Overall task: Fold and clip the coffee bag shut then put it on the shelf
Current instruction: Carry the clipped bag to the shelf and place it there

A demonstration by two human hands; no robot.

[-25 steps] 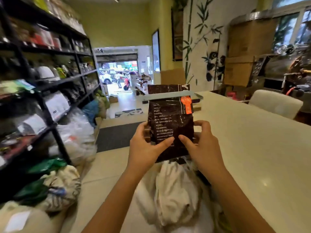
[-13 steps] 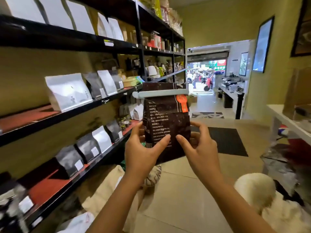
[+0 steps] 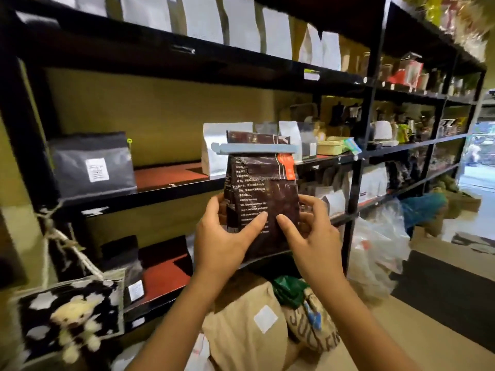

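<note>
A dark brown glossy coffee bag with white print and an orange label [image 3: 263, 199] is held upright in front of a black metal shelf rack [image 3: 359, 145]. It is kept in the air, not yet on any board of the rack. The top of the bag is folded over, and a long pale blue plastic clip [image 3: 253, 148] is closed across the fold, lying level and wider than the bag on both sides.

The bag is gripped by both hands at its lower half. The left hand [image 3: 222, 242] is placed on the left edge, with the thumb pressed on the front face and the other fingers [image 3: 218, 207] curled behind. The right hand [image 3: 312, 243] is placed on the right edge in the same way, the thumb on the front and the fingers [image 3: 312, 203] wrapped around the side. The two thumbs are near each other but apart.

Behind the bag, on the middle board with a red mat [image 3: 171, 174], a white stand-up pouch [image 3: 214, 148] is seen just beside the held bag. Farther left on the same board, a dark grey pouch with a white label [image 3: 92, 164] is standing. Under the hands, a brown paper sack with a white square sticker [image 3: 249, 328] is lying on the floor.
</note>
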